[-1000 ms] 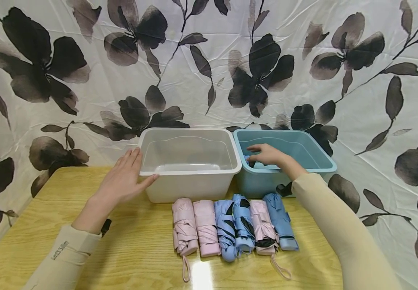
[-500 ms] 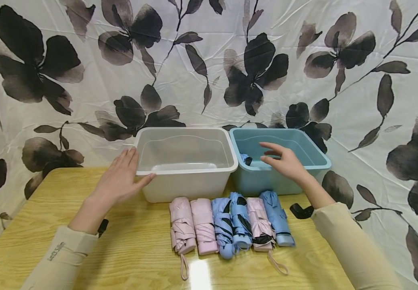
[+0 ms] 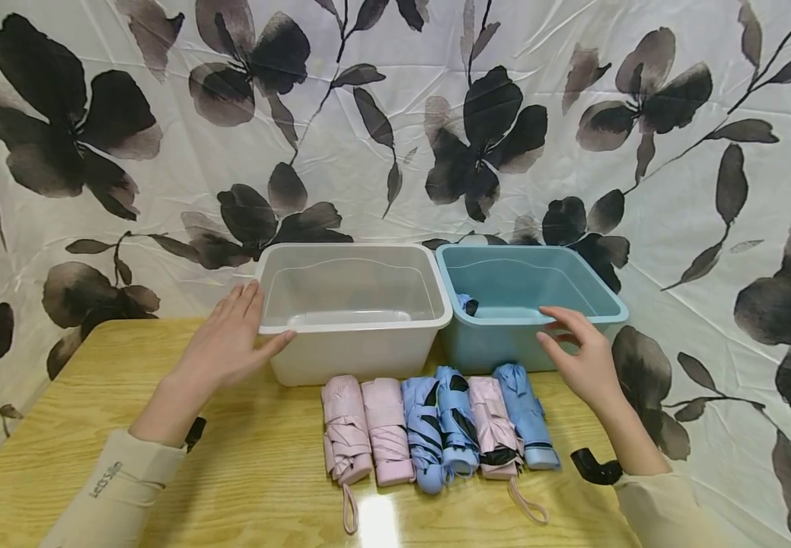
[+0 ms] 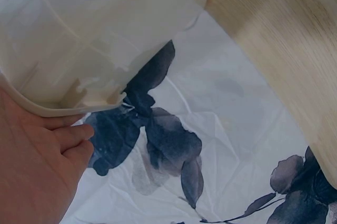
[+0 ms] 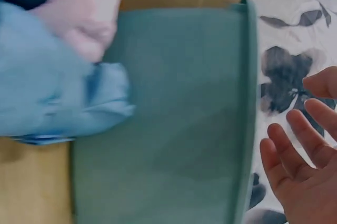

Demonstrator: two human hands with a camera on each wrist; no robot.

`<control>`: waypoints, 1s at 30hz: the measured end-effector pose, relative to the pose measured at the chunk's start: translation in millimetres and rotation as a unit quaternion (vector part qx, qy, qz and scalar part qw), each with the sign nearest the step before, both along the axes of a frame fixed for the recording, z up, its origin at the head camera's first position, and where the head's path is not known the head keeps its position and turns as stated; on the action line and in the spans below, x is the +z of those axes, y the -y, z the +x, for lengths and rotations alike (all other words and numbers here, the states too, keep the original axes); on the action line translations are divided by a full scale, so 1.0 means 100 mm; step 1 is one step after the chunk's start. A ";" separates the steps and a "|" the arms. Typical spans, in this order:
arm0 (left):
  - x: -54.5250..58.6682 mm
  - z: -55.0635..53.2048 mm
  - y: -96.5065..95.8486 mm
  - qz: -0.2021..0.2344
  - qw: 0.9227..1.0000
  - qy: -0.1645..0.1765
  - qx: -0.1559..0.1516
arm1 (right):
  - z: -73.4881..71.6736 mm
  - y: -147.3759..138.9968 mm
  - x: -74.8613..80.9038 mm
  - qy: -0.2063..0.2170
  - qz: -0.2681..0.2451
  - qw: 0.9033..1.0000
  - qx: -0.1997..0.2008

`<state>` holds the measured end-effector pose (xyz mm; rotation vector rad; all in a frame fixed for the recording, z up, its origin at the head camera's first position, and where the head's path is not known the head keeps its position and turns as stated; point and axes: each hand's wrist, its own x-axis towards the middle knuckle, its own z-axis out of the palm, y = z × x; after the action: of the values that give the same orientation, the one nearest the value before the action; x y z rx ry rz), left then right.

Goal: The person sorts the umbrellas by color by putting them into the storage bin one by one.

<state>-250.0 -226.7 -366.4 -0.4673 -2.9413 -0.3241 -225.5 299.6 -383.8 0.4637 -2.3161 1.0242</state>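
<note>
My left hand (image 3: 227,339) rests against the left corner of the white plastic bin (image 3: 354,354), fingers straight and thumb over the front rim. In the left wrist view its fingertips touch the rim. My right hand (image 3: 583,361) hovers before the front right of the blue bin (image 3: 539,321), fingers spread loosely with nothing between them. A bit of blue folded umbrella (image 3: 465,302) with black shows inside the blue bin at its left; most of it is hidden. In front of the bins lie several folded umbrellas in a row, such as a pink umbrella (image 3: 347,426) and a blue umbrella (image 3: 528,418).
The wooden table (image 3: 251,472) carries both bins side by side at its far edge. Behind them hangs a white cloth (image 3: 381,213) with dark flowers. Pink wrist loops trail from two of the pink umbrellas.
My right hand has come out of the blue bin and moved right and toward me. The left hand keeps its place at the white bin. The row of umbrellas is unchanged.
</note>
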 end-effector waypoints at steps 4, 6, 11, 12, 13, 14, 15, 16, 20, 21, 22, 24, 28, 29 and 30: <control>0.00 0.00 -0.01 0.002 1.000 0.000 -0.002 | 0.12 -0.04 -0.22 0.001 0.010 1.000 -0.014; 0.00 0.00 -0.01 0.002 1.000 0.000 -0.002 | 0.17 -0.05 -0.33 0.017 0.011 1.000 -0.011; -0.01 0.01 0.00 0.005 1.000 -0.001 -0.001 | 0.21 -0.07 -0.57 0.081 0.045 0.996 -0.009; -0.01 0.01 0.00 0.006 1.000 -0.001 -0.001 | 0.21 -0.07 -0.61 0.095 0.057 0.994 -0.010; -0.01 0.01 0.00 0.006 1.000 -0.002 -0.001 | 0.21 -0.07 -0.65 0.107 0.068 0.992 -0.009; -0.01 0.01 0.00 0.006 1.000 -0.002 0.000 | 0.21 -0.08 -0.69 0.118 0.080 0.990 -0.008; -0.01 0.01 0.00 0.005 1.000 -0.001 0.000 | 0.21 -0.09 -0.72 0.131 0.092 0.987 -0.008; -0.01 0.00 0.00 0.005 1.000 -0.002 0.000 | 0.20 -0.09 -0.74 0.142 0.102 0.985 -0.007; 0.00 0.00 0.00 0.001 1.000 -0.002 0.000 | 0.20 -0.11 -0.83 0.168 0.148 0.975 -0.002; 0.00 0.00 0.00 0.001 1.000 -0.002 0.000 | 0.20 -0.11 -0.85 0.173 0.155 0.973 -0.001; 0.00 0.00 0.00 0.000 1.000 -0.003 0.000 | 0.20 -0.11 -0.86 0.178 0.162 0.971 0.000; 0.00 0.00 0.00 -0.001 1.000 -0.003 -0.001 | 0.20 -0.11 -0.87 0.187 0.174 0.967 0.001; -0.01 0.00 0.00 -0.001 1.000 -0.003 -0.001 | 0.19 -0.09 -0.86 0.217 0.187 0.958 0.007; -0.01 0.00 0.00 -0.001 1.000 -0.004 -0.001 | 0.18 -0.08 -0.85 0.224 0.189 0.956 0.009; 0.00 0.00 0.00 0.000 1.000 -0.004 -0.001 | 0.17 -0.08 -0.85 0.231 0.190 0.954 0.011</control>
<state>-249.8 -226.4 -366.9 -0.4696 -2.9336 -0.3217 -208.4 307.5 -468.8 0.4304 -2.9573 0.7502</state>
